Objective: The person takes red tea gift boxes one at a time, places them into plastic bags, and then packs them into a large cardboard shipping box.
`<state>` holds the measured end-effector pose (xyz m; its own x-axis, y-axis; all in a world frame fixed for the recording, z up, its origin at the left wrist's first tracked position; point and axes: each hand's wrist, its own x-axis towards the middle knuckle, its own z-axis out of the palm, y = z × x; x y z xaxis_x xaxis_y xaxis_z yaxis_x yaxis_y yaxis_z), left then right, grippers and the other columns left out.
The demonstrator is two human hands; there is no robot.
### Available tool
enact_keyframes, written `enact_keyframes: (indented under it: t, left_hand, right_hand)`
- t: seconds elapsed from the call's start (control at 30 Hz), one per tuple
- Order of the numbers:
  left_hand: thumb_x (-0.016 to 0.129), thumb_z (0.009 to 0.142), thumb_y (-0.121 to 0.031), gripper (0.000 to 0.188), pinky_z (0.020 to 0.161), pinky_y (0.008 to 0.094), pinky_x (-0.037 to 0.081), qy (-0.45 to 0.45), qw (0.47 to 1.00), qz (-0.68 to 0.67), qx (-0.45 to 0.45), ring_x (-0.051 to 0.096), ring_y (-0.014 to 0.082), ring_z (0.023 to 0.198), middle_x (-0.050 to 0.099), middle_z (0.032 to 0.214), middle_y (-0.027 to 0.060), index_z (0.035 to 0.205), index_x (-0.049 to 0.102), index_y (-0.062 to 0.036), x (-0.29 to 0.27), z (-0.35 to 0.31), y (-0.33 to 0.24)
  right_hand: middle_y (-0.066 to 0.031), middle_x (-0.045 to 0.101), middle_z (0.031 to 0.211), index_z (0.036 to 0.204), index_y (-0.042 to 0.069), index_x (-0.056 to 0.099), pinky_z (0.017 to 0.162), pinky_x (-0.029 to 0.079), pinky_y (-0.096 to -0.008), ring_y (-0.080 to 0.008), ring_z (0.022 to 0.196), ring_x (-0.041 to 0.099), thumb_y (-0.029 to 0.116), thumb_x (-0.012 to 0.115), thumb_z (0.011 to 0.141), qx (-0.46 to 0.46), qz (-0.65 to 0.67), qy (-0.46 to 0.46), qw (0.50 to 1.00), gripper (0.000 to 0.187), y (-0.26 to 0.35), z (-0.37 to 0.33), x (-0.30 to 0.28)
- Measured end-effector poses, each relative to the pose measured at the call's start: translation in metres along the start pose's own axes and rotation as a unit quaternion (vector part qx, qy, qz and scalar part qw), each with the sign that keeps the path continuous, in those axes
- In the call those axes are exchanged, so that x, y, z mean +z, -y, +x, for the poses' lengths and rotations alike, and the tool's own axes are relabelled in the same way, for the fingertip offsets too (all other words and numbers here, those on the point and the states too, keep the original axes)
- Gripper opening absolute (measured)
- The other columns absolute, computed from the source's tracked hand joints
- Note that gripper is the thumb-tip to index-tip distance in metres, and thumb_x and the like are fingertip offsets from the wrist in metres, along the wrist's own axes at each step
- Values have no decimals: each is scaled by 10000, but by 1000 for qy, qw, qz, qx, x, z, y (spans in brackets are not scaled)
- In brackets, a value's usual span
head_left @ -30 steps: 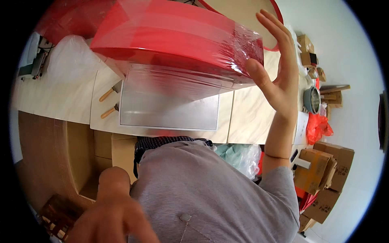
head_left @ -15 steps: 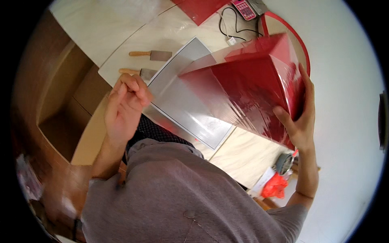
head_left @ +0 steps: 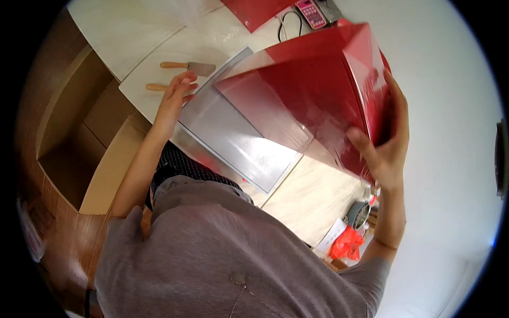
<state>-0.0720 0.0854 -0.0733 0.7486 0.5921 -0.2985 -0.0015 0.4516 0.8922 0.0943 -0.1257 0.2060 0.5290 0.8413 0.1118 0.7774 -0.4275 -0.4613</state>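
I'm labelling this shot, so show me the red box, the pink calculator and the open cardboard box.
Red box (head_left: 313, 82), head view: middle of its large side.
Pink calculator (head_left: 311, 14), head view: its front face.
Cardboard box (head_left: 110, 168), head view: its near wall.

Plate (head_left: 228, 130) on table (head_left: 297, 204); two scrapers (head_left: 189, 67) to its left. Box (head_left: 313, 93) over plate's far-right part, in right hand (head_left: 388, 156). Calculator (head_left: 311, 14) behind box. Carton (head_left: 112, 167) on floor (head_left: 69, 238), left.

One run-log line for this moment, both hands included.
right hand: grips film-wrapped red box | left hand: empty, near scrapers | grey panel: lying on table
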Motion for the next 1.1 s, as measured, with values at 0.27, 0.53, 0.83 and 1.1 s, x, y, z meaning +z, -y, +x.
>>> enact_keyframes:
  t: [0.27,0.53,0.83,1.1]
  left_hand:
    - [309,974,-470,596,1057,357,293,0,997,-61,46,447,225,1208,490,1289,147,1317,422,4,23,9,-54]
    - [265,1006,-364,503,1030,337,315,-12,976,123,180,476,199,1165,538,1236,115,1244,508,8,53,-17,-77]
    - [287,1009,-320,455,1020,332,321,17,955,180,237,484,199,1138,539,1219,122,1179,540,18,77,-28,-75]
    - [285,996,-387,514,1037,353,312,35,951,208,228,462,224,1194,507,1269,143,1225,500,19,73,-6,-72]
  right_hand:
    - [-150,292,1405,1420,-11,147,1030,325,-403,-260,1266,363,490,832,588,37,158,-209,964,1189,-57,-122,19]
    - [-75,630,986,1075,19,580,808,482,-340,-197,939,595,105,824,609,327,292,-46,898,533,-136,-208,73]
    - [-100,647,975,1022,59,629,812,473,-345,-235,913,611,137,777,646,227,234,-58,944,412,-157,-222,111]
    - [-167,510,1252,1236,43,497,938,415,-369,-270,1155,493,174,808,641,244,251,-18,937,684,-165,-240,113]
